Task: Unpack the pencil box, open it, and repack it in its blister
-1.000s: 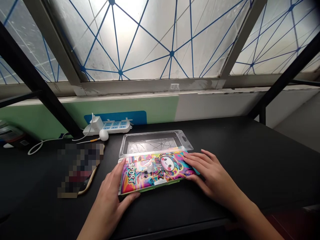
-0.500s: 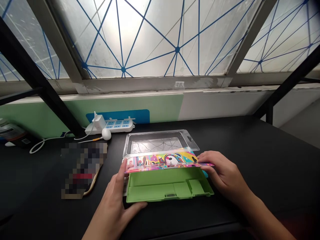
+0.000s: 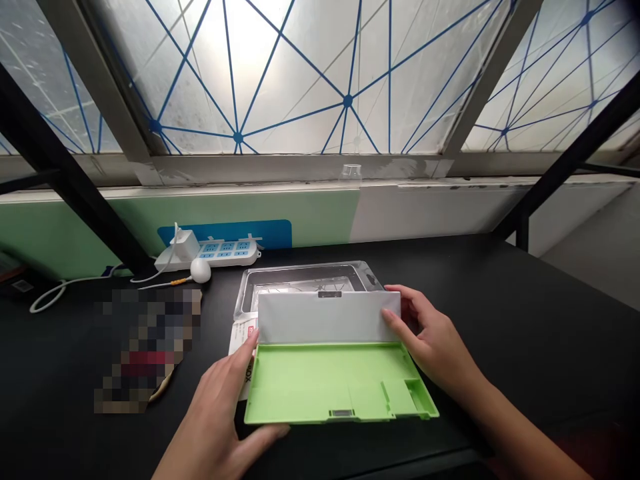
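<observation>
One pencil case (image 3: 320,353) and one clear tray (image 3: 300,268) lie before two hands. The left hand (image 3: 220,427) grips the green base (image 3: 330,390), and the right hand (image 3: 430,337) grasps the lid (image 3: 325,319), now opened further, its grey inside showing.

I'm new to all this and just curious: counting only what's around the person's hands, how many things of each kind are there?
Hands, left and right: 2
Open pencil box: 1
Clear plastic blister tray: 1
Printed paper card: 1
Total: 5
</observation>
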Tool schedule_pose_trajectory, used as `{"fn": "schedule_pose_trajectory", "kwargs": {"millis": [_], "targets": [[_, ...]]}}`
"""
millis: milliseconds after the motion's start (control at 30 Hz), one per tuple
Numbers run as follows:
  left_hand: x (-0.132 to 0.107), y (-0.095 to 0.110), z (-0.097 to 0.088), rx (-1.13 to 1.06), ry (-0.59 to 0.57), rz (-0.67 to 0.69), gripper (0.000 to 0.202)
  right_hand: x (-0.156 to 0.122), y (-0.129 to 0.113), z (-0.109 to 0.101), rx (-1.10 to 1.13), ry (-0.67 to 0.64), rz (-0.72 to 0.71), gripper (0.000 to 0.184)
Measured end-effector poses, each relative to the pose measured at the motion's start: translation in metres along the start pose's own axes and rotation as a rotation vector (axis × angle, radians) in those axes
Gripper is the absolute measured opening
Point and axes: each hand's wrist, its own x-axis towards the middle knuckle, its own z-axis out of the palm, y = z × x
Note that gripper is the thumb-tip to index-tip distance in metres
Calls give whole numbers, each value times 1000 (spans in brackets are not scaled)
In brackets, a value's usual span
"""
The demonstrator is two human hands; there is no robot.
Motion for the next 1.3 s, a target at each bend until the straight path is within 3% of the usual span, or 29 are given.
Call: {"fn": "schedule_pose_trajectory", "kwargs": {"millis": [100, 300, 500, 600, 667, 800, 967, 1167, 1300], "targets": [[-1, 4, -2, -24, -3, -56, 102, -8, 0, 0, -36, 73, -93, 43], [-1, -4, -2, 5, 23, 8, 98, -18, 2, -12, 44, 171, -401, 9], [6, -6, -9, 22, 74, 115, 63, -26, -2, -19, -23, 94, -631, 36], [8, -6, -10, 24, 108, 120, 56, -30, 0, -20, -40, 23, -696, 31], [8, -8, -10, 47, 115, 133, 54, -32, 2, -20, -55, -11, -716, 26], [8, -11, -10, 58, 104, 142, 53, -35, 4, -15, -136, -1, -722, 43], [7, -9, -10, 30, 71, 140, 59, -38, 2, -11, -196, 34, -715, 47], [7, -5, -4, 19, 70, 125, 39, -35, -1, -8, -176, 198, -557, 27], [9, -8, -4, 41, 10, 93, 37, -23, -4, -1, -298, 143, -533, 23]]}}
